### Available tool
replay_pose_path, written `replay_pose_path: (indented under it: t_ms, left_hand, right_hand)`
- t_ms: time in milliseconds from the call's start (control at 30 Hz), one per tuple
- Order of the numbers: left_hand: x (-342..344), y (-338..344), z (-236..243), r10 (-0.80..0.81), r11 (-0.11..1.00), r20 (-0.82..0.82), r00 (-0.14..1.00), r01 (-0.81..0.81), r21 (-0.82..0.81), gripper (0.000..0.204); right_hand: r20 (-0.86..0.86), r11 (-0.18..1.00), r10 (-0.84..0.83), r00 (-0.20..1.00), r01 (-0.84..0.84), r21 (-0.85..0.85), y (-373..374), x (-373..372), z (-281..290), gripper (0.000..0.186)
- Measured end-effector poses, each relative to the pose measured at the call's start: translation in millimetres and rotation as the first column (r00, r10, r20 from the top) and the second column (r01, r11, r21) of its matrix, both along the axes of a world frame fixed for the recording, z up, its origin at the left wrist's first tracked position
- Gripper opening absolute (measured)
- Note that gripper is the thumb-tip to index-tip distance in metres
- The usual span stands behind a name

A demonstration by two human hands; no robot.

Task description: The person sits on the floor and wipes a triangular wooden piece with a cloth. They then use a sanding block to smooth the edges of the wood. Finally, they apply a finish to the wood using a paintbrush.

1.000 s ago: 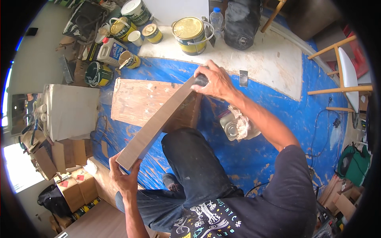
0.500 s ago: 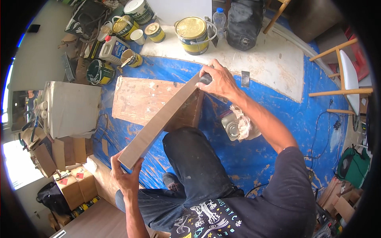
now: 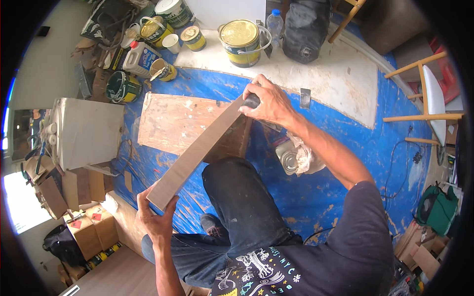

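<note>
Above the blue floor sheet [image 3: 321,197], holds a long brown board [image 3: 197,152] slantwise over a paint-flecked wooden box [image 3: 170,121], leaving contact between them unclear. Pinches the near end between thumb and fingers of the left hand [image 3: 154,219]; curls the right hand [image 3: 271,101] around a black block [image 3: 252,101] at the far end. Suggests a rubbing pass, perhaps sanding. Seems to call next for a steady left pinch and an even stroke lengthwise.

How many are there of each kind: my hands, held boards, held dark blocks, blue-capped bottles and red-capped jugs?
Left hand and right hand: 2
Held board: 1
Held dark block: 1
Blue-capped bottle: 1
Red-capped jug: 1
Total: 6
</note>
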State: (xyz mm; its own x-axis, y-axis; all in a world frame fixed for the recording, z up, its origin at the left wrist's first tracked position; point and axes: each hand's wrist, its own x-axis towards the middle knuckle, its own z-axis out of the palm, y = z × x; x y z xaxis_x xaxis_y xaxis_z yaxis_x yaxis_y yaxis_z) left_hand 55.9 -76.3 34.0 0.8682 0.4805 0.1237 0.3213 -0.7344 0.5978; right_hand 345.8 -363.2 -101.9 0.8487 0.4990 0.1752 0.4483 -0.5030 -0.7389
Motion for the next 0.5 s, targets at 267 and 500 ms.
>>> replay_pose_path:
  t_ms: [267, 500]
  left_hand:
    - [0.9, -1.1, -0.7, -0.018, 1.000, 0.017, 1.000, 0.018, 0.008, 0.057]
    - [1.3, 0.0, -0.4, 0.002, 1.000, -0.003, 1.000, -0.002, 0.003, 0.057]
  right_hand:
    - [-0.075, 0.999, -0.041, 0.996, 0.040, -0.005, -6.5, 2.0, -9.9, 0.035]
    - [-0.082, 1.000, -0.015, 0.997, 0.017, 0.024, -0.8, 1.0, -6.8, 0.035]
